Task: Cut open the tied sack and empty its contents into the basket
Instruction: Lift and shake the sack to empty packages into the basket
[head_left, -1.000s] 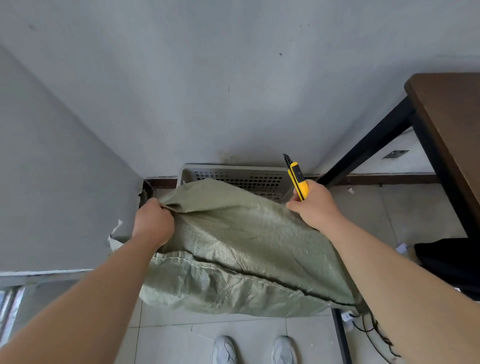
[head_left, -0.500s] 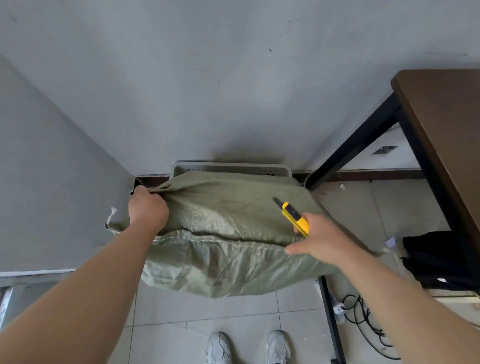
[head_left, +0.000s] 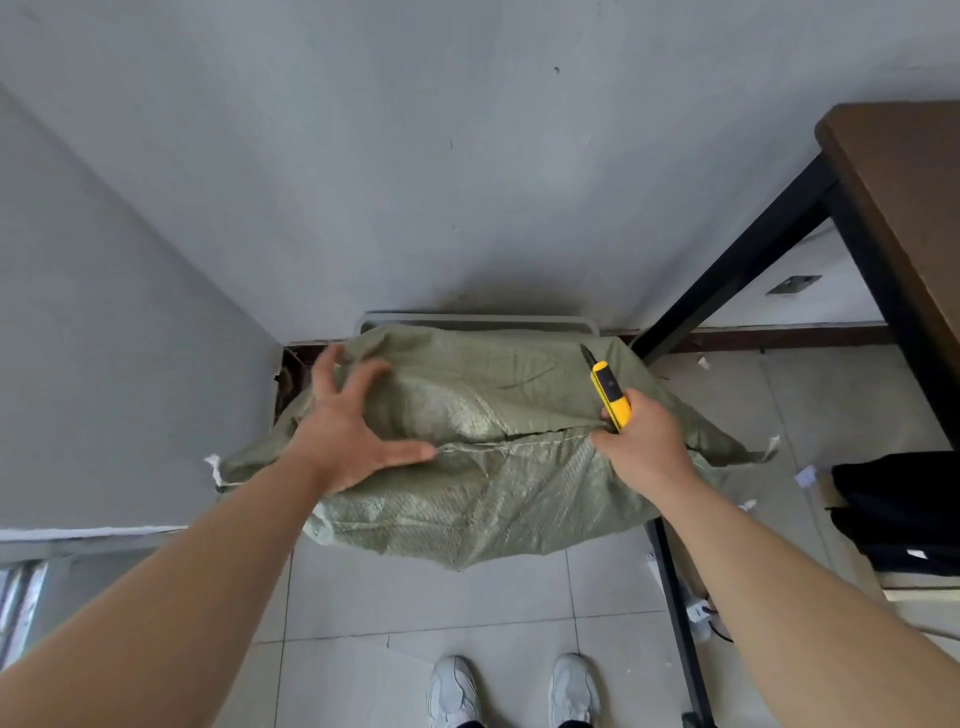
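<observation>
A green woven sack (head_left: 498, 483) lies draped over the grey plastic basket (head_left: 478, 319), which stands against the wall with only its far rim showing. My left hand (head_left: 348, 431) rests flat on the sack's left part, fingers spread, holding nothing. My right hand (head_left: 641, 447) grips a yellow utility knife (head_left: 610, 392), blade pointing up and away, and also pinches the sack's stitched seam at its right end. The basket's inside is hidden.
A dark wooden table (head_left: 904, 218) with black metal legs (head_left: 737, 275) stands at the right. A black bag (head_left: 904, 509) and cables lie on the tiled floor beneath it. Grey walls close the back and left. My white shoes (head_left: 514, 691) are at the bottom.
The sack has come down over the basket. My left hand has let go of the sack's edge and now lies open on it. My right hand moved to the seam with the knife.
</observation>
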